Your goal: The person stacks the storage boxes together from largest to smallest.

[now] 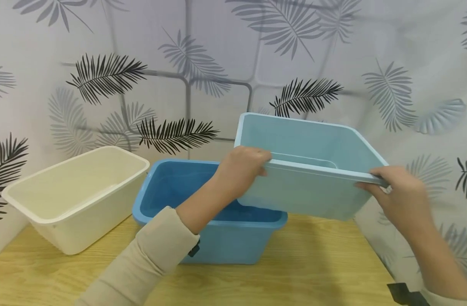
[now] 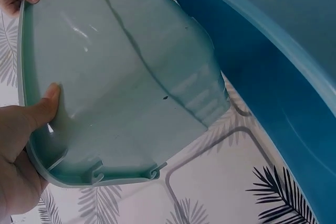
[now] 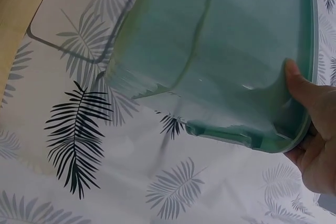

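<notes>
A light blue-green plastic bin is held up above the table, tilted, with its inside partly showing in the head view. My left hand grips its near rim toward the left corner, the thumb lying on the outer wall in the left wrist view. At the right end of the same rim, my right hand pinches the corner. The raised bin overlaps the right part of a darker blue bin standing on the table. My left forearm crosses in front of that blue bin and hides part of it.
To the left, a cream bin stands angled on the wooden table. Behind everything hangs a white sheet printed with grey and black leaves, which also runs down the table's right side.
</notes>
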Motion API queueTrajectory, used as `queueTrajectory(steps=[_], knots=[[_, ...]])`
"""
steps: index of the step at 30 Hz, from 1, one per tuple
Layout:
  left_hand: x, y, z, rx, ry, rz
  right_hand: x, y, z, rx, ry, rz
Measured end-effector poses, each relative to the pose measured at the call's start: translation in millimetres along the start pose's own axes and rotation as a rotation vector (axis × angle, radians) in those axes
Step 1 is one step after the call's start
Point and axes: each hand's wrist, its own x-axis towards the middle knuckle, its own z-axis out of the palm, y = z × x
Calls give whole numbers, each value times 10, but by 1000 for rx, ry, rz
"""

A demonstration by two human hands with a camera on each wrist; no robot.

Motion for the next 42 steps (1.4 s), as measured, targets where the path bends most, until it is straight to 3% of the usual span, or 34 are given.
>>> queueTrajectory(steps=[13, 24, 35, 42], knots=[[-196, -214, -128, 19, -2, -66, 127, -257, 199, 43, 1, 5], [-375, -385, -262, 46, 37, -105, 241, -496, 353, 63, 29, 3], [-546, -530, -299, 55, 38, -153, 238, -683, 536, 111, 33, 21], [-637, -589, -341, 49, 58, -167, 268, -780, 565, 125, 69, -18]])
